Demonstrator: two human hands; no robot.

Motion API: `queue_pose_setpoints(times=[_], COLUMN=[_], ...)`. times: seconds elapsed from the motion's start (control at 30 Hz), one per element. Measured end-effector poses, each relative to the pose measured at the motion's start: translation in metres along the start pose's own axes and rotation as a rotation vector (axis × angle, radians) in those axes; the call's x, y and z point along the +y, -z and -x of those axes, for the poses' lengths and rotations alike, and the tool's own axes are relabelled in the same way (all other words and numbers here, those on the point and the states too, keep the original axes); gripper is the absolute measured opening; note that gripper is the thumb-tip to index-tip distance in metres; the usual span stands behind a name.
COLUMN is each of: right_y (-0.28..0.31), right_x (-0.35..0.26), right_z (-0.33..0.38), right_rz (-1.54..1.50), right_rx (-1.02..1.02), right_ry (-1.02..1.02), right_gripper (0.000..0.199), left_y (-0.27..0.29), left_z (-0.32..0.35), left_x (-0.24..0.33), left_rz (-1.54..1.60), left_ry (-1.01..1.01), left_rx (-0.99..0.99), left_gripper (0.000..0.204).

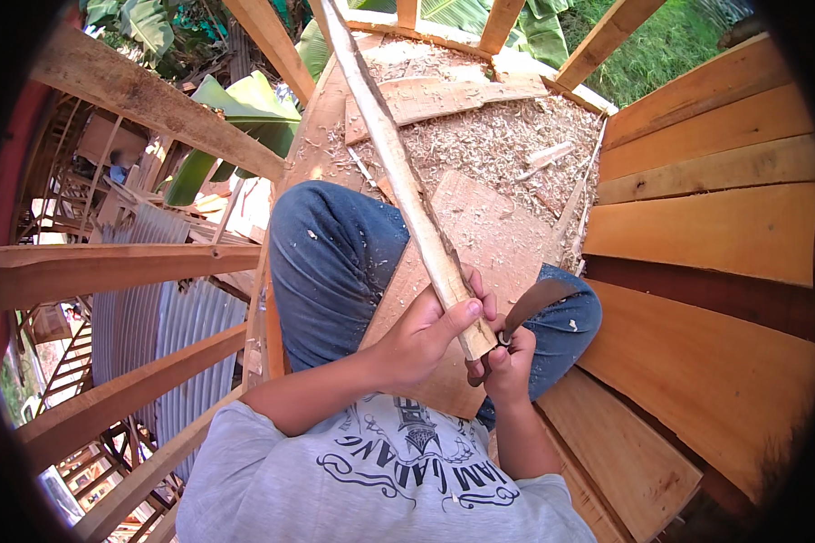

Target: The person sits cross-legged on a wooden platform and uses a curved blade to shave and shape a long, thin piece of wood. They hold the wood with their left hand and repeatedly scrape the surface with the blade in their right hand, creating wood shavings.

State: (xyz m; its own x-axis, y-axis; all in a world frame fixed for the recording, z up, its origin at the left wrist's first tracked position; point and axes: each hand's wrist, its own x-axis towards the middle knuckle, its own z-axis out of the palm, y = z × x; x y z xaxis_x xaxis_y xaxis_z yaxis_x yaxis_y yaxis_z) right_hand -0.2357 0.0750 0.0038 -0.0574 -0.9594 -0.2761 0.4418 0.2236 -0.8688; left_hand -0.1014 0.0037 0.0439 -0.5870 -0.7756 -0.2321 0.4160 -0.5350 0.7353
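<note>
A long, pale wooden stick (398, 172) with dark bark along one edge slants from the top of the view down to my lap. My left hand (439, 326) is wrapped round it close to its near end, thumb on top. Just beside that cut end, my right hand (509, 362) is closed round the handle of a knife. The broad, dark, curved knife blade (539, 300) points away to the right, over my right knee. Under the stick, a flat wooden board (480, 226) lies between my bent legs.
Wood shavings (525, 136) cover the floor ahead, with a loose plank (444, 100) among them. Orange-brown boards (706, 222) form a wall at the right. Wooden rails (136, 262) stand at the left, with corrugated metal sheets (190, 335) beyond and below them.
</note>
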Motion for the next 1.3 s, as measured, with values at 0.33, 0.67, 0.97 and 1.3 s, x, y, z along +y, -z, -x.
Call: queue_pose_setpoints(times=[0.33, 0.67, 0.97, 1.3], right_y=[-0.015, 0.000, 0.026, 0.043], right_x=[-0.018, -0.035, -0.060, -0.060], right_z=[-0.009, -0.020, -0.026, -0.029], right_rz=[-0.081, -0.047, -0.090, 0.039], right_rx=[0.111, 0.337, 0.205, 0.247], right_ry=[0.027, 0.005, -0.040, 0.139], right_gripper=[0.031, 0.027, 0.021, 0.051], left_y=[0.003, 0.006, 0.059, 0.048], left_z=[-0.005, 0.020, 0.014, 0.011], left_x=[-0.023, 0.044, 0.097, 0.065], left_rz=[-0.244, -1.184, -1.813, -1.155], left_ry=[-0.048, -0.003, -0.107, 0.363], left_rx=[0.042, -0.336, -0.192, -0.335], left_gripper=[0.044, 0.050, 0.047, 0.034])
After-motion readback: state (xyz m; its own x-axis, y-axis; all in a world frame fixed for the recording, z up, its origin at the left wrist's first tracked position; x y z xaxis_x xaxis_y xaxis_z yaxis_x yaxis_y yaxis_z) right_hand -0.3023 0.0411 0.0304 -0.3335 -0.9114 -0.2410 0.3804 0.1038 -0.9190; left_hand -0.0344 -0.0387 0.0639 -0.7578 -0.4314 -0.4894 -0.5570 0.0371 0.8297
